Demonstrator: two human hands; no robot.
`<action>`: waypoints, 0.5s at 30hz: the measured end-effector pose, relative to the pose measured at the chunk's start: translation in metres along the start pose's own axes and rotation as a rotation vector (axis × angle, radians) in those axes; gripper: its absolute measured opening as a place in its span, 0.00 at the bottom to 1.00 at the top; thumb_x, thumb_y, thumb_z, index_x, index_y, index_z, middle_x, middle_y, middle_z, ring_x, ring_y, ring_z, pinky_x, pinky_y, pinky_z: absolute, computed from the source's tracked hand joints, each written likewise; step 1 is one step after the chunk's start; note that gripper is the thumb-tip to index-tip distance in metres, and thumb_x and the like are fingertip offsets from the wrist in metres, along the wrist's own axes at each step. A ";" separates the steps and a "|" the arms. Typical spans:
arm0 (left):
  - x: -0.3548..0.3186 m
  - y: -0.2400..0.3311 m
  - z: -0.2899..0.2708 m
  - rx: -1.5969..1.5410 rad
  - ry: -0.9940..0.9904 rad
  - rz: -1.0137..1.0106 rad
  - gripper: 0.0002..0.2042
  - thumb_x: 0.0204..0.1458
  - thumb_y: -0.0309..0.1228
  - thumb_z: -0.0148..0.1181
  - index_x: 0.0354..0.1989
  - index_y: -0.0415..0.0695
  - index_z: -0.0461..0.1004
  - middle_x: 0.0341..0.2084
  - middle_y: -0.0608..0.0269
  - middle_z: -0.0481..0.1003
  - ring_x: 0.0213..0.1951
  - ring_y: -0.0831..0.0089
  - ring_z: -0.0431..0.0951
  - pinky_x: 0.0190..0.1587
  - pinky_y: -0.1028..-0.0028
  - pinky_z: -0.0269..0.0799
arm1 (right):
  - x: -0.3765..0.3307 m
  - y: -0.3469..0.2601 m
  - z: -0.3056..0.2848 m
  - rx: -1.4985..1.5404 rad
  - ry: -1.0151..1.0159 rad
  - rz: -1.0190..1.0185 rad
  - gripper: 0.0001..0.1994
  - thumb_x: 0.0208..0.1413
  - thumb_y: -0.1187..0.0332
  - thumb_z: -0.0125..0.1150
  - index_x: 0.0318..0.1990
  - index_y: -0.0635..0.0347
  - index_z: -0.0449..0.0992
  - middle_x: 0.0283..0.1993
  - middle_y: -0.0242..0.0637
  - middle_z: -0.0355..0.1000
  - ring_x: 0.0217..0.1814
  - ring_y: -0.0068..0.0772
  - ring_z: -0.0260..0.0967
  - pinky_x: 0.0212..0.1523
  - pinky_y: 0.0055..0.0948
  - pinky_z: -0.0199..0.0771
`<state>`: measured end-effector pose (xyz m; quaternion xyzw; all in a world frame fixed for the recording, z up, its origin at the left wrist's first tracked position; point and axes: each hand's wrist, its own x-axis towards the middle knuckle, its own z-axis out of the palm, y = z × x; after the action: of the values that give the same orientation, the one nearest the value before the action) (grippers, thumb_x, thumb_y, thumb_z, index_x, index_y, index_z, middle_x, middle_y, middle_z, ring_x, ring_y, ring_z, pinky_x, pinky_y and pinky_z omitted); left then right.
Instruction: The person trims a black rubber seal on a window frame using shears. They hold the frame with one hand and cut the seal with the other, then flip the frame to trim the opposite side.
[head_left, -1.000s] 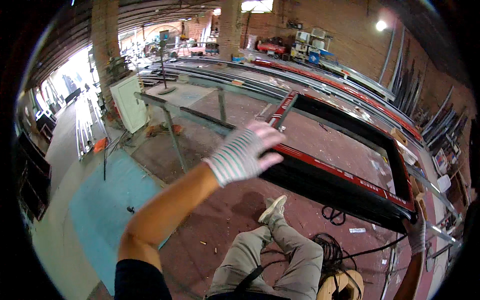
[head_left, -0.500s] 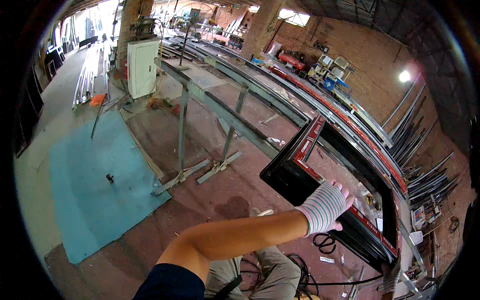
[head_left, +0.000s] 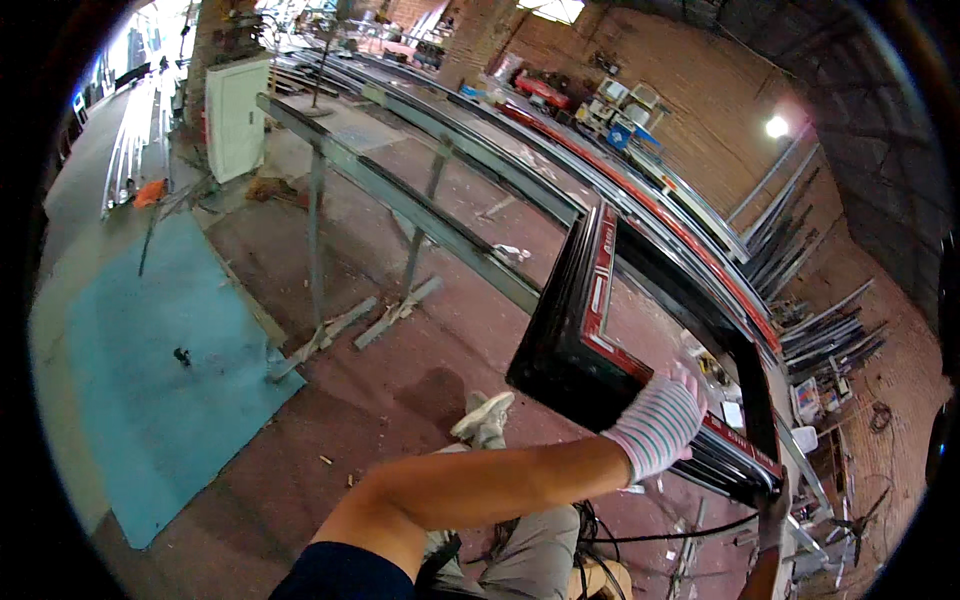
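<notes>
A black rectangular metal frame (head_left: 560, 365) with red printed strips along its face is held up at the right, in front of me. My left hand (head_left: 660, 425), in a white glove with coloured stripes and bare fingertips, is closed over the frame's near side. At the frame's near right corner is my right hand (head_left: 773, 508), wrapped round the edge. Shadow and the frame hide part of its fingers. The frame is tilted, and its far left corner overlaps the end of a steel rack's rail in the view.
A grey-green steel rack (head_left: 390, 185) on legs stands ahead. On the floor at left lies a blue-green sheet (head_left: 150, 370). Behind are a pale cabinet (head_left: 238, 120) and long metal profiles (head_left: 680, 250). A black cable (head_left: 660, 538) runs near my feet.
The frame has tilted and shifted slightly left, with my left hand still on it. My right hand and forearm have come further into view at its corner. My view has turned a little right.
</notes>
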<state>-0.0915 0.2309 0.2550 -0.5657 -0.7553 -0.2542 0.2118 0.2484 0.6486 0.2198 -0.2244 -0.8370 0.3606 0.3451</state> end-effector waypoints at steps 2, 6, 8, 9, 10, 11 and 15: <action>0.012 0.035 0.029 0.033 0.056 -0.036 0.29 0.52 0.48 0.66 0.54 0.35 0.74 0.43 0.53 0.76 0.48 0.59 0.75 0.54 0.57 0.69 | 0.023 0.031 -0.030 0.044 0.027 0.161 0.31 0.64 0.63 0.63 0.74 0.56 0.63 0.62 0.38 0.69 0.58 0.34 0.71 0.55 0.32 0.78; 0.022 0.085 0.064 0.370 0.157 -0.135 0.17 0.61 0.34 0.49 0.52 0.37 0.75 0.41 0.52 0.77 0.45 0.59 0.76 0.56 0.50 0.68 | 0.054 0.039 -0.037 -0.166 -0.066 0.145 0.38 0.53 0.79 0.68 0.73 0.55 0.62 0.62 0.38 0.68 0.58 0.37 0.71 0.51 0.32 0.82; 0.023 0.104 0.063 0.435 0.157 -0.150 0.17 0.61 0.34 0.50 0.53 0.36 0.75 0.42 0.51 0.77 0.46 0.58 0.76 0.57 0.49 0.67 | 0.062 0.070 -0.087 0.029 -0.088 0.222 0.38 0.52 0.81 0.67 0.72 0.54 0.62 0.63 0.38 0.68 0.58 0.36 0.71 0.48 0.33 0.85; 0.025 0.109 0.064 0.425 0.133 -0.163 0.17 0.61 0.33 0.49 0.53 0.36 0.75 0.41 0.52 0.77 0.46 0.56 0.76 0.58 0.47 0.67 | 0.062 0.075 -0.103 -0.069 -0.063 0.236 0.39 0.50 0.82 0.68 0.72 0.54 0.63 0.63 0.37 0.68 0.59 0.37 0.71 0.47 0.34 0.86; 0.025 0.105 0.066 0.437 0.138 -0.169 0.17 0.61 0.33 0.49 0.53 0.36 0.75 0.41 0.52 0.77 0.46 0.56 0.76 0.58 0.47 0.67 | 0.069 0.083 -0.089 -0.136 -0.052 0.245 0.40 0.48 0.82 0.69 0.72 0.53 0.63 0.64 0.37 0.68 0.59 0.37 0.71 0.46 0.34 0.86; 0.025 0.104 0.069 0.439 0.148 -0.177 0.17 0.61 0.33 0.49 0.52 0.36 0.75 0.41 0.52 0.77 0.46 0.56 0.76 0.58 0.47 0.67 | 0.073 0.087 -0.090 0.114 -0.003 0.370 0.45 0.45 0.83 0.71 0.74 0.51 0.61 0.66 0.36 0.67 0.60 0.37 0.71 0.48 0.32 0.86; 0.025 0.104 0.072 0.408 0.156 -0.167 0.17 0.61 0.33 0.49 0.52 0.37 0.75 0.41 0.52 0.77 0.46 0.56 0.76 0.58 0.46 0.67 | 0.065 0.091 -0.104 -0.084 -0.071 0.160 0.50 0.44 0.86 0.71 0.77 0.47 0.57 0.71 0.38 0.63 0.64 0.37 0.67 0.52 0.30 0.83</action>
<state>-0.0002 0.3185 0.2288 -0.4251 -0.8166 -0.1559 0.3578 0.2939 0.7946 0.2302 -0.2920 -0.8423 0.3595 0.2758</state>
